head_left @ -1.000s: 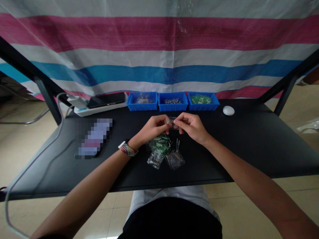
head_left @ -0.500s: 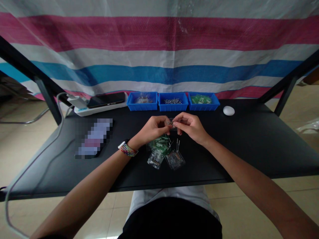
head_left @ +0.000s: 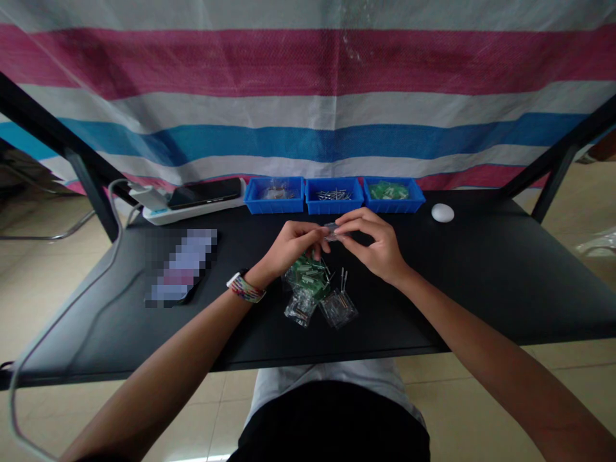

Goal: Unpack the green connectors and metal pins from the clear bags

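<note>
Between my two hands is a small clear plastic bag (head_left: 331, 231), raised over the black table (head_left: 414, 301). My left hand (head_left: 301, 242) pinches its left side with thumb and fingers. My right hand (head_left: 373, 240) is closed on its right edge, thumb below and fingers above. What the bag contains is too small to make out. Just below my left hand lies a pile of green packets (head_left: 307, 273). Nearer to me are a clear packet (head_left: 299, 309) and another clear packet (head_left: 339, 309), with two thin metal pins (head_left: 343, 280) at its top.
Along the back stand a blue bin with clear packets (head_left: 274, 205), a blue bin of metal pins (head_left: 334, 206) and a blue bin of green packets (head_left: 394, 206). A white mouse (head_left: 442, 213) sits right. Left are a power strip (head_left: 192, 212), a phone (head_left: 206, 192) and a blurred phone-like object (head_left: 183, 266).
My right hand's fingers have lifted and spread along the bag's edge, so more of the bag shows. My left hand has shifted slightly left. The packets on the table stay put.
</note>
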`<action>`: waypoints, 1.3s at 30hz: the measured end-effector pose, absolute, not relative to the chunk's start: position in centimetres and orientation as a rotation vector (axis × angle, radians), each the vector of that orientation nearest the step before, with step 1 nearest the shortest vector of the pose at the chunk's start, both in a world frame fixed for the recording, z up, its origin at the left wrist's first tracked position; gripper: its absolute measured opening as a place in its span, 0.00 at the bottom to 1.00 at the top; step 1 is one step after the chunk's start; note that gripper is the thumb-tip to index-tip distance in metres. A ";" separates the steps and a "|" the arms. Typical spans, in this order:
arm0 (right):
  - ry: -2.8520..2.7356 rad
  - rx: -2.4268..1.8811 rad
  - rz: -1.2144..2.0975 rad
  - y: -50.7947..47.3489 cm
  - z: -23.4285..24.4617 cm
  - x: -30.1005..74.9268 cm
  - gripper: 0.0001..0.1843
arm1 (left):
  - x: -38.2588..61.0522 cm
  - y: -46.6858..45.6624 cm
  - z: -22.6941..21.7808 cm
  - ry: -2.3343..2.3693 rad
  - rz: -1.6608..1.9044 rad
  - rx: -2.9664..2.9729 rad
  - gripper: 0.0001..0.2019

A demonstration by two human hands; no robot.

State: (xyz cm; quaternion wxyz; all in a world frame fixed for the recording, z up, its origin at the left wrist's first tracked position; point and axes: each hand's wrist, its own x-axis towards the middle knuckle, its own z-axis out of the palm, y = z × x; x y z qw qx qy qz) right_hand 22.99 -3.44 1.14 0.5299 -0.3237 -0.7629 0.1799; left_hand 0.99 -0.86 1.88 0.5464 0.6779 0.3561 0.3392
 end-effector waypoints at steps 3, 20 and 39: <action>-1.813 -0.813 0.378 -3.4 0.9 23.0 0.07 | 1.2 -0.8 1.8 0.826 0.863 1.588 0.19; -1.342 -0.877 1.279 -2.8 0.0 22.5 0.23 | 1.2 -0.8 1.2 0.763 0.902 1.732 0.18; -1.476 -0.914 0.959 -3.2 0.2 22.4 0.09 | 0.9 -0.7 1.3 0.895 0.870 1.704 0.31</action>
